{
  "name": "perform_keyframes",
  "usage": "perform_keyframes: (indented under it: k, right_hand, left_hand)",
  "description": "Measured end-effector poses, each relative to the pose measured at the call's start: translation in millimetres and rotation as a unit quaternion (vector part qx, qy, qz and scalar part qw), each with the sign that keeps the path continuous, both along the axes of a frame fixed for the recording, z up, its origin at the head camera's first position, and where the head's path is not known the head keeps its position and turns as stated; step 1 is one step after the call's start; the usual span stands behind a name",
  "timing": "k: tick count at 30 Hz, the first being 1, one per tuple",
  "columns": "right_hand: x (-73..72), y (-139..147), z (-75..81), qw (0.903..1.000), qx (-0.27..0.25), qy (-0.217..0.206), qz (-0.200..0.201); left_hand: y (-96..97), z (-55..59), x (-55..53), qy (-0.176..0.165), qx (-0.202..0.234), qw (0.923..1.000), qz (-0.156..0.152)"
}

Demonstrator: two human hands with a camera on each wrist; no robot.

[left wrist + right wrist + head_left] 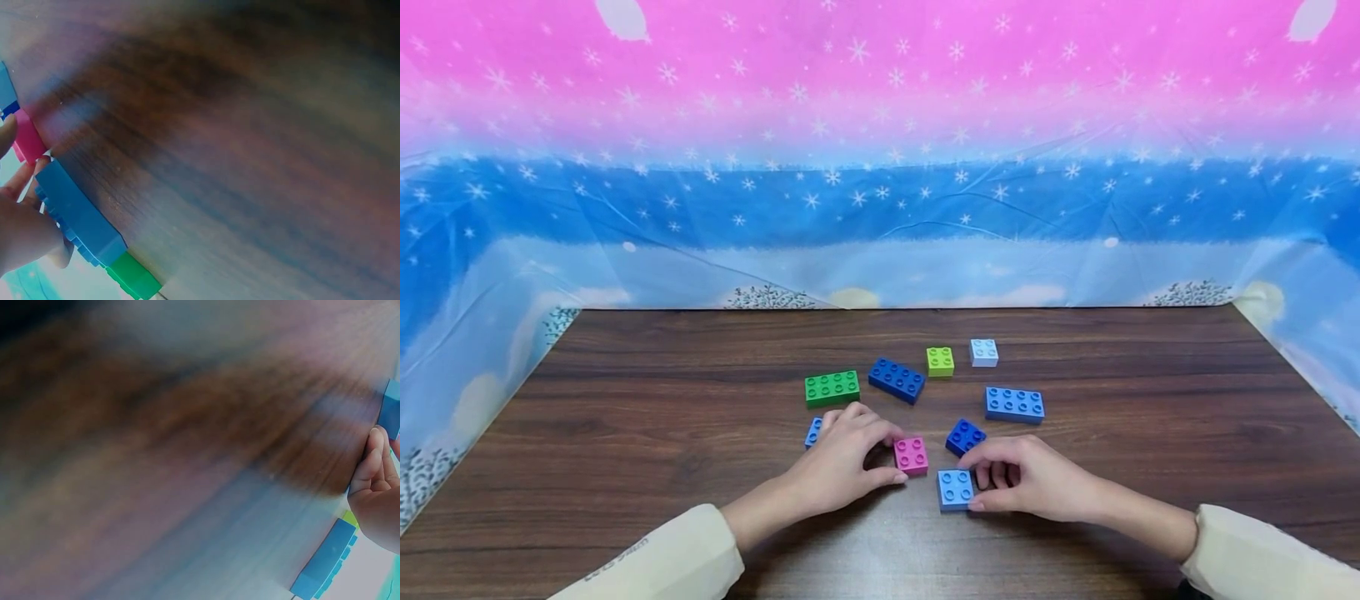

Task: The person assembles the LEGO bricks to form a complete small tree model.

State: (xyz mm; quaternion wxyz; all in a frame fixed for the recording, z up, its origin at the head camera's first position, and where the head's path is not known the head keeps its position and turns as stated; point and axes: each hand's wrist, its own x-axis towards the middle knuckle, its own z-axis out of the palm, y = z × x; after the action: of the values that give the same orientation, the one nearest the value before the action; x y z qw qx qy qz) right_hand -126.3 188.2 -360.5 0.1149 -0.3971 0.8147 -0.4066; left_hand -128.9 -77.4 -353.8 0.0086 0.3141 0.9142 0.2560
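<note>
My left hand (844, 467) pinches a pink two-by-two toy brick (911, 456) between thumb and index finger, at its left side. Just right of it, my right hand (1037, 482) holds a light blue two-by-two brick (955, 489) by its right side, thumb in front and index finger behind. Both bricks have their studs up, with a small gap between them. A dark blue two-by-two brick (965, 437) lies behind the right fingertips. Past the left knuckles another blue brick (813, 432) is mostly hidden; the left wrist view shows its long side (84, 212).
Farther back lie a green brick (832, 388), a long dark blue brick (897, 380), a lime brick (940, 362), a pale blue brick (984, 352) and a long light blue brick (1014, 404). A snowflake-patterned cloth (880, 200) borders the brown wooden table (647, 400) at back and sides.
</note>
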Motion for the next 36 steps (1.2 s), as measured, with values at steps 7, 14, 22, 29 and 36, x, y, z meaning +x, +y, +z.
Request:
perform_keyframes:
  k: [7, 14, 22, 29, 36]
  right_hand:
    - [-0.1, 0.2, 0.1, 1.0000, 0.003, -0.009, 0.000]
    - [-0.2, 0.4, 0.2, 1.0000, 0.005, -0.008, -0.003]
    - [-0.7, -0.2, 1.1, 1.0000, 0.001, -0.010, 0.000]
    - [-1.2, -0.9, 1.1, 0.9999, -0.007, 0.005, 0.009]
    - [-0.7, 0.0, 0.8, 1.0000, 0.003, -0.006, 0.002]
  left_hand:
    - [-0.6, 1.3, -0.2, -0.001, 0.014, 0.9999, 0.006]
    - [2.9, 17.2, 3.5, 0.012, 0.046, 0.9989, 0.008]
    - [17.7, 26.4, 15.8, -0.024, 0.050, 0.9984, -0.012]
    - [32.6, 22.9, 20.7, -0.038, 0.007, 0.9987, -0.035]
    - [36.6, 23.0, 20.6, -0.036, -0.007, 0.9987, -0.034]
